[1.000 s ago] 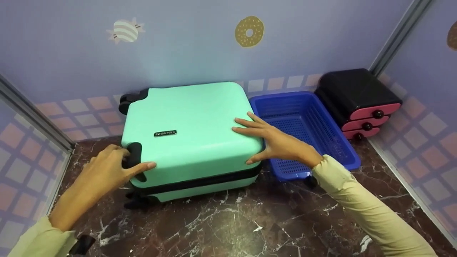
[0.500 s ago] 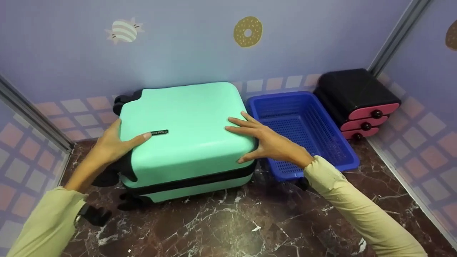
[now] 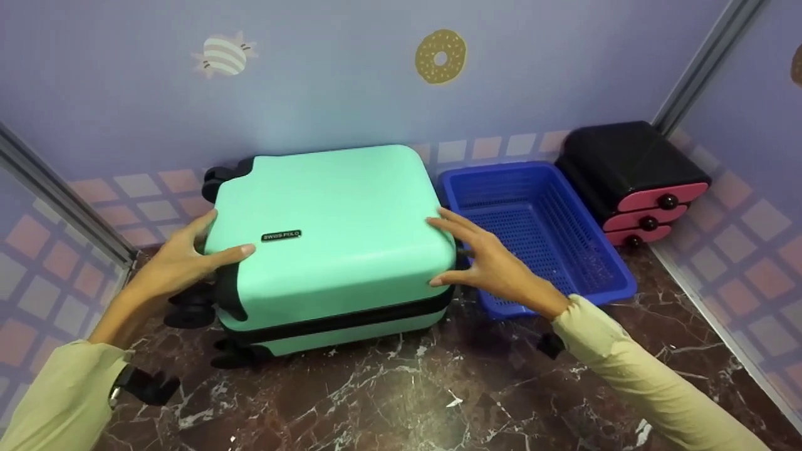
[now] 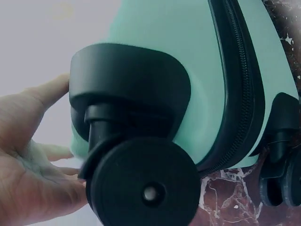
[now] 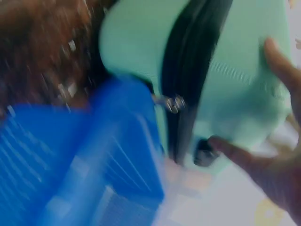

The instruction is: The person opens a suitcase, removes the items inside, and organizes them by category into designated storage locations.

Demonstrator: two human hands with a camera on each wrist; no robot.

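A mint-green hard-shell suitcase [image 3: 338,207] lies flat on the floor, its black wheels [image 3: 191,310] toward the left. My left hand [image 3: 182,257] is at the wheeled end, thumb over the top face by the corner and fingers at the end side. In the left wrist view a large caster wheel [image 4: 146,188] hides part of that hand's fingers. My right hand [image 3: 501,269] is at the opposite end, its spread fingers and thumb at the top and front edges. The black zipper band [image 5: 190,70] shows in the blurred right wrist view.
A blue plastic basket [image 3: 601,263] stands close to the suitcase's right end. Beyond it sits a black box with pink drawers [image 3: 655,200] in the corner. A patterned wall [image 3: 338,75] runs behind everything; the floor [image 3: 401,401] is dark marble.
My left hand has come from beside the lower corner wheel up onto the suitcase's end. The right hand has slid from the top toward the right edge. The suitcase has shifted slightly left.
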